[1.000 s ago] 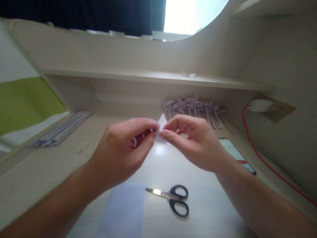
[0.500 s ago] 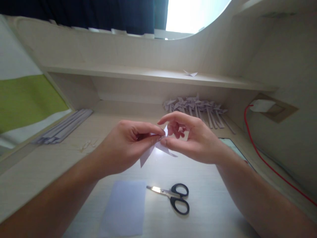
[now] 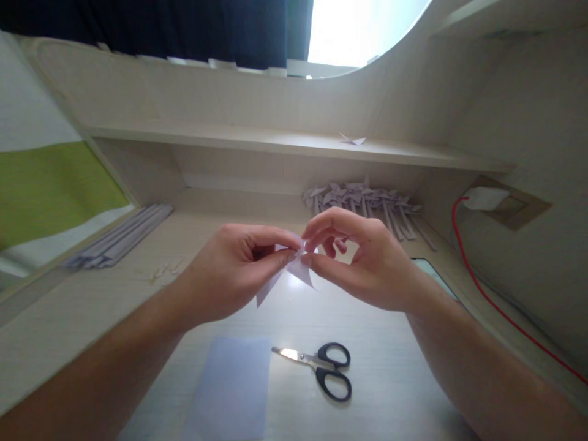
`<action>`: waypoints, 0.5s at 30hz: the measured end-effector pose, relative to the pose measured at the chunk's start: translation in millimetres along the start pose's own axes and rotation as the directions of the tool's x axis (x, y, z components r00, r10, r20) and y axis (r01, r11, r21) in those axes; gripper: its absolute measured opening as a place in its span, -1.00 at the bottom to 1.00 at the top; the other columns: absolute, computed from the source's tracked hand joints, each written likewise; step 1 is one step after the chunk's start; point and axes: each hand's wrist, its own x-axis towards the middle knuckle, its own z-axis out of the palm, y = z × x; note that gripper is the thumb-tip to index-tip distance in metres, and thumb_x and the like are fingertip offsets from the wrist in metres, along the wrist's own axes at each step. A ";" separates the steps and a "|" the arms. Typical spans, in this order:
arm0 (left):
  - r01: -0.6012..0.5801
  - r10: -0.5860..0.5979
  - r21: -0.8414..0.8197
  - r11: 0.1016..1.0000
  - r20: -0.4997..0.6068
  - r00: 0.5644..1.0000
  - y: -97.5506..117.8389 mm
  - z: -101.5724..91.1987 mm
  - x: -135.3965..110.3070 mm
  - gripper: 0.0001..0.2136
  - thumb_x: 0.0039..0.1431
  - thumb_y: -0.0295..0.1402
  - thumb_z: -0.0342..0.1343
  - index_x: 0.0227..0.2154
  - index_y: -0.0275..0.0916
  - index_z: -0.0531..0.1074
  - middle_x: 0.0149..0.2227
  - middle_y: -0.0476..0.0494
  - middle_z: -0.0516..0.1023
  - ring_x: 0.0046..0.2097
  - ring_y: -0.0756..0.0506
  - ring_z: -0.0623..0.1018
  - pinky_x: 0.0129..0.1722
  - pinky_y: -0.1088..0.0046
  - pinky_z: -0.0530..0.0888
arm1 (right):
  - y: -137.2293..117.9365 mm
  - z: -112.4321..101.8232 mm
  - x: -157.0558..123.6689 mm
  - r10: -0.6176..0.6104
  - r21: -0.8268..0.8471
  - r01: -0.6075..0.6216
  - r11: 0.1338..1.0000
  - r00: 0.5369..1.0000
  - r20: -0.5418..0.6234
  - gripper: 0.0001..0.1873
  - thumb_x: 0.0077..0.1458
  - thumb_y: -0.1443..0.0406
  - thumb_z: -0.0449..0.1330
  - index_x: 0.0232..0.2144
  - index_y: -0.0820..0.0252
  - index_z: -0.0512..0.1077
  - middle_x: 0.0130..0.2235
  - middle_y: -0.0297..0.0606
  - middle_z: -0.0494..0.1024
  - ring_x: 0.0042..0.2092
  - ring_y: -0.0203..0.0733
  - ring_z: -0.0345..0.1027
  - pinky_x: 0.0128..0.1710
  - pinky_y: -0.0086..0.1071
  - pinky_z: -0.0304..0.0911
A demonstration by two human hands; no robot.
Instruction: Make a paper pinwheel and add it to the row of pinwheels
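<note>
A white paper pinwheel (image 3: 301, 274) is held up over the desk, its pointed blades hanging downward. My left hand (image 3: 239, 263) pinches it near the centre between thumb and forefinger. From the other side, the thumb and forefinger of my right hand (image 3: 362, 257) close on the folded paper at its middle. The remaining right fingers curl loosely behind. My fingertips hide part of the pinwheel's centre. Below the hands lie scissors (image 3: 316, 361) with black handles, blades pointing left. A sheet of white paper (image 3: 234, 386) lies flat beside them.
Several finished paper pinwheels on sticks (image 3: 362, 199) are heaped at the back right. Rolled paper sticks (image 3: 122, 236) lie at the left, with small pale strips (image 3: 165, 271) nearby. A folded paper piece (image 3: 353, 140) rests on the shelf (image 3: 229, 138). A red cable (image 3: 482, 282) runs down the right; a phone-like screen (image 3: 434, 275) shows behind my right wrist.
My right forefinger has come down toward the thumb at the pinwheel's centre. A right-hand blade of the paper now hangs lower and nearer the middle. My left hand keeps its pinch.
</note>
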 end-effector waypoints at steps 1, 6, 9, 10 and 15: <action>-0.004 0.004 0.002 1.000 0.006 1.000 0.4 0.1 0.0 -0.83 0.27 -0.41 0.24 -0.17 -0.17 0.72 -0.28 -0.10 0.75 -0.31 -0.07 0.67 -0.38 0.52 0.55 | -0.2 0.2 -0.3 0.005 0.003 -0.005 1.000 1.000 0.011 -0.83 0.17 0.41 0.30 -0.16 0.17 0.53 -0.28 -0.34 0.64 -0.33 -0.29 0.39 -0.29 -0.37 0.30; 0.008 -0.008 0.037 0.999 0.014 1.000 0.3 1.1 -1.4 -0.82 0.30 -0.41 0.20 -0.15 -0.17 0.70 -0.51 0.02 0.63 -0.62 0.08 0.38 -0.65 0.60 0.28 | -0.9 0.9 -0.5 0.073 0.023 -0.073 0.997 0.997 0.032 -0.88 0.17 0.40 0.30 -0.21 0.20 0.59 -0.31 -0.32 0.64 -0.33 -0.28 0.43 -0.31 -0.37 0.34; -0.031 0.037 0.155 0.987 -0.039 0.999 0.5 2.0 -2.1 -0.87 0.25 -0.41 0.24 -0.25 -0.19 0.70 -0.53 0.02 0.60 -0.57 0.08 0.38 -0.62 0.60 0.26 | -0.4 1.8 -0.5 0.133 0.077 -0.137 0.988 0.990 0.051 -0.90 0.17 0.38 0.30 -0.23 0.21 0.60 -0.31 -0.28 0.65 -0.31 -0.24 0.48 -0.31 -0.37 0.38; -0.047 0.057 0.187 0.981 -0.049 0.997 0.7 2.3 -2.2 -0.88 0.24 -0.41 0.24 -0.27 -0.20 0.69 -0.53 0.02 0.59 -0.55 0.07 0.39 -0.60 0.59 0.27 | -0.1 2.0 -0.3 0.150 0.095 -0.156 0.983 0.987 0.061 -0.90 0.17 0.38 0.30 -0.23 0.21 0.60 -0.30 -0.27 0.66 -0.29 -0.23 0.50 -0.31 -0.36 0.39; -0.079 0.089 0.212 0.974 -0.036 0.995 0.9 4.1 -3.1 -0.88 0.25 -0.40 0.24 -0.25 -0.21 0.69 -0.54 0.00 0.59 -0.56 0.05 0.40 -0.56 0.55 0.31 | 0.1 2.3 1.2 0.189 0.122 -0.200 0.972 0.977 0.095 -0.86 0.15 0.39 0.31 -0.20 0.22 0.59 -0.31 -0.25 0.67 -0.29 -0.21 0.53 -0.32 -0.36 0.41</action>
